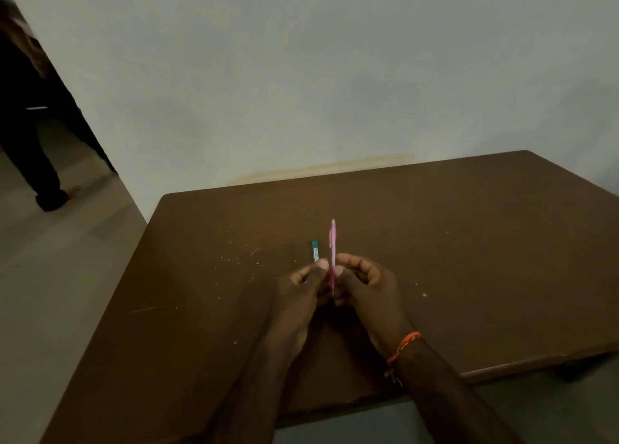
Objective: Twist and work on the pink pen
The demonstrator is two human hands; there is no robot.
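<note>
The pink pen stands nearly upright above the middle of the brown counter, pinched low on its barrel between both hands. The left hand grips it with thumb and curled fingers, and the right hand holds it from the other side, thumb against the barrel; its lower tip is hidden among the fingers. A small teal-capped tube rises just behind the left thumb; whether the left hand holds it too cannot be told, and the print on its label is too small to read. An orange thread bracelet circles the right wrist. Pale specks dot the counter.
</note>
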